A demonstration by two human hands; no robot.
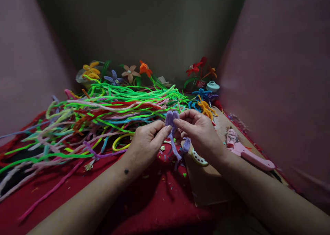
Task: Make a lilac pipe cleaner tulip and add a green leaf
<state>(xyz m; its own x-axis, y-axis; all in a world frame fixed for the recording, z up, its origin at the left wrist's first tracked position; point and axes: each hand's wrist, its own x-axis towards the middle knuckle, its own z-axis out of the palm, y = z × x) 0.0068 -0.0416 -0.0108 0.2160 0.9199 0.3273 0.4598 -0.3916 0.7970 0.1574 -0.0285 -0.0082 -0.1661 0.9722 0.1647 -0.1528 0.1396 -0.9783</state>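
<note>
My left hand and my right hand meet above the red cloth. Both pinch a purple pipe-cleaner piece bent into small petal loops at the top, with its fuzzy stem hanging down between the hands. Thumb and fingers of each hand are pressed on the loops. Another purple loop hangs just below my right hand.
A big heap of loose pipe cleaners, mostly green, pink and red, lies to the left and behind. Finished pipe-cleaner flowers stand at the back. A pink glue gun lies on cardboard at right, near a tape roll.
</note>
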